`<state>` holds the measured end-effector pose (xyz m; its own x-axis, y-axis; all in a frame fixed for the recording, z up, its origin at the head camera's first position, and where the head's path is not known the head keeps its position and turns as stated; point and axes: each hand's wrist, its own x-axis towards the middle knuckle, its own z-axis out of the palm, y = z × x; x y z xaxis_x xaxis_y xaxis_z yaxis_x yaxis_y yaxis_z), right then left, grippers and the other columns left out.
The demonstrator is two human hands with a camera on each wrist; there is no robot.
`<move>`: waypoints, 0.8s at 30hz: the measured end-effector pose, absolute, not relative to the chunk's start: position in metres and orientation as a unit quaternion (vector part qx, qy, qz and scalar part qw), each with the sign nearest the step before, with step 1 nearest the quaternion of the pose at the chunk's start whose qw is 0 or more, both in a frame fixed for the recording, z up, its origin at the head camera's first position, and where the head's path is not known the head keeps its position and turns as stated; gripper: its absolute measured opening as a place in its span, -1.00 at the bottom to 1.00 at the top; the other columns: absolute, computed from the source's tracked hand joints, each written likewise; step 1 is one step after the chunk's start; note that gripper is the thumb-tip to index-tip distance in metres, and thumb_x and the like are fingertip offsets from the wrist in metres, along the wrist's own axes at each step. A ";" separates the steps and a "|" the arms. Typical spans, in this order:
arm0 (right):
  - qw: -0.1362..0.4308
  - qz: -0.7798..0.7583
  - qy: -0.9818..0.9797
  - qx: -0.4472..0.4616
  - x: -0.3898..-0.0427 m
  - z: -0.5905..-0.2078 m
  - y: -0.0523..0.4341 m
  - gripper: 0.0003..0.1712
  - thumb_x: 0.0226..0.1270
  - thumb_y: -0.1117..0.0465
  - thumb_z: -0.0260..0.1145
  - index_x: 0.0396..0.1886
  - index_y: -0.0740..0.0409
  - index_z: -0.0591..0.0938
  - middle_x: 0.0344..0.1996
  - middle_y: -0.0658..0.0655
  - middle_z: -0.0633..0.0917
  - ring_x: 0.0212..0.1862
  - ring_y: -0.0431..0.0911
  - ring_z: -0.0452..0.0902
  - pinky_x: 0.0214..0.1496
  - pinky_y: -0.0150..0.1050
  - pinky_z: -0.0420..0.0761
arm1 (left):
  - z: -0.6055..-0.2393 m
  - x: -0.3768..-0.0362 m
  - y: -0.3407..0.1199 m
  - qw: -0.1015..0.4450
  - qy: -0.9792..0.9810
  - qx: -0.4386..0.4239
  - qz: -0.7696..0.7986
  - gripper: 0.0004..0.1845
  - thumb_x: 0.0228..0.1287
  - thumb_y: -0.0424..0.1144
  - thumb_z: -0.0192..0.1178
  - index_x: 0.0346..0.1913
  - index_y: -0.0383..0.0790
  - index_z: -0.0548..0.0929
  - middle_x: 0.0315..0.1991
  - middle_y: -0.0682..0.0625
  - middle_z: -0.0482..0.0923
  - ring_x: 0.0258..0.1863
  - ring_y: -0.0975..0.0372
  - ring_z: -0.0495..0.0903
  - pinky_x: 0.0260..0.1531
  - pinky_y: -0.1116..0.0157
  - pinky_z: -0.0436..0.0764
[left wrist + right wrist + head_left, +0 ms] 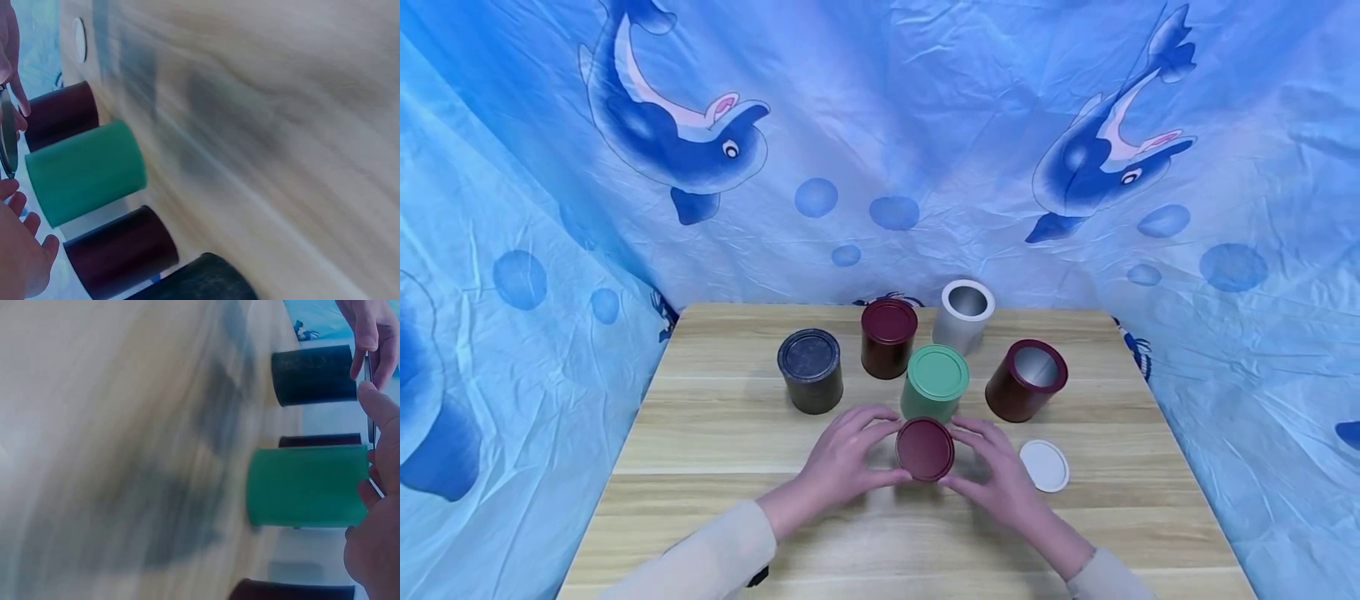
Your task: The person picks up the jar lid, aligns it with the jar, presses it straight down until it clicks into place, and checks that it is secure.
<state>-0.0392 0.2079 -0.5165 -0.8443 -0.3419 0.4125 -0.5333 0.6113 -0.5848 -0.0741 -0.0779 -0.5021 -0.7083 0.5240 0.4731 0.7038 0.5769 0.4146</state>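
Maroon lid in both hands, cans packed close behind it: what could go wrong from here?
1. The maroon lid is held only at its rim by the left hand and right hand; it could slip onto the table.
2. The green can stands just behind the lid; a forward move may bump it into the open maroon can.
3. The white lid lies beside the right hand and could be swept off.
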 end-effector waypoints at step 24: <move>0.219 0.306 -0.885 0.275 -0.104 -0.465 0.261 -0.15 -0.09 0.23 0.81 0.28 0.26 0.70 0.32 0.27 0.65 0.32 0.24 0.54 0.62 -0.38 0.22 | -0.453 -0.143 -0.022 0.211 -0.867 -0.384 -0.237 -0.26 0.08 0.23 0.63 0.26 -0.11 0.76 0.25 -0.02 0.66 0.33 0.07 0.60 0.44 0.10 0.52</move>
<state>-0.1039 0.2605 -0.4651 -0.7528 -0.3515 0.5565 -0.6204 0.6613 -0.4216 -0.1432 -0.0222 -0.4530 -0.6154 0.5666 0.5479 0.7665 0.5921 0.2487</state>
